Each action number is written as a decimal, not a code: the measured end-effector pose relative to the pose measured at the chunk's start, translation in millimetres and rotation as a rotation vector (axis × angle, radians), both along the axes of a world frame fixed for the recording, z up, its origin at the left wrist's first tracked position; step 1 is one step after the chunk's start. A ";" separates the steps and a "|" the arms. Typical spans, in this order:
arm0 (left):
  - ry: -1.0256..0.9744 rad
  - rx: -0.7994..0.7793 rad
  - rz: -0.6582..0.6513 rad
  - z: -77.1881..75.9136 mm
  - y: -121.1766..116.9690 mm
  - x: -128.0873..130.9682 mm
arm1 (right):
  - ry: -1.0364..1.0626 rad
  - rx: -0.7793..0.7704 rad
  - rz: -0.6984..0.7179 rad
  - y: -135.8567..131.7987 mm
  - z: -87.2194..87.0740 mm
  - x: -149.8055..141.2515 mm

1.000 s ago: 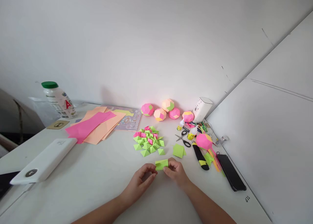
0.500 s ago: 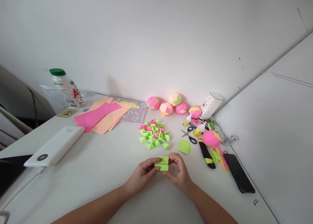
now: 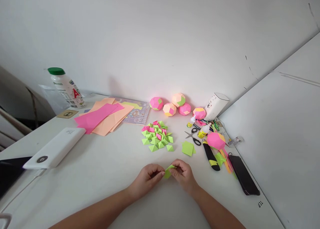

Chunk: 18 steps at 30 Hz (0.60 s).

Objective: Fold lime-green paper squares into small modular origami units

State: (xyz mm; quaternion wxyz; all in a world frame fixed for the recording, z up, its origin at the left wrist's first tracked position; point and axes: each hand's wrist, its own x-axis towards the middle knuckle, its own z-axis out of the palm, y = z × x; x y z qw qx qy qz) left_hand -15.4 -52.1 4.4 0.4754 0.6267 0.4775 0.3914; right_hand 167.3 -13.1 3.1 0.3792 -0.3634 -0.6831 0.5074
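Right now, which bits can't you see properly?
In the head view:
Green paper: its folds are partly hidden by the left hand and right hand.
Black flat object: cut off by the left edge, so I can't tell what it is.
Green-capped bottle: its fine print is too small to read.

White table (image 3: pixel 105 170): wide open stretch btwn L hand (image 3: pixel 146 180) & power bank (image 3: pixel 57 147). Ahead, folded-paper pile (image 3: pixel 155 141) blocks; narrow gap btwn it & green sheets (image 3: pixel 187 148). R side crowded w/ cutter (image 3: pixel 211 155) & phone (image 3: pixel 243 174).
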 end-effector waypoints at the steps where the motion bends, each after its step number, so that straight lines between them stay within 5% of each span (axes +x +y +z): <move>1: -0.004 0.008 0.003 1.5 0.5 0.4 | -0.006 -0.055 0.005 -0.2 -1.5 -0.2; 6: -0.070 0.115 0.058 6.7 2.8 6.5 | -0.011 -0.142 0.000 0.6 -5.6 -0.6; 10: -0.126 0.135 -0.090 5.9 0.8 12.3 | 0.010 -0.143 -0.022 2.3 -5.0 -0.3; 18: -0.403 -0.155 -0.069 4.2 -0.4 12.4 | -0.002 -0.203 -0.027 1.3 0.5 1.4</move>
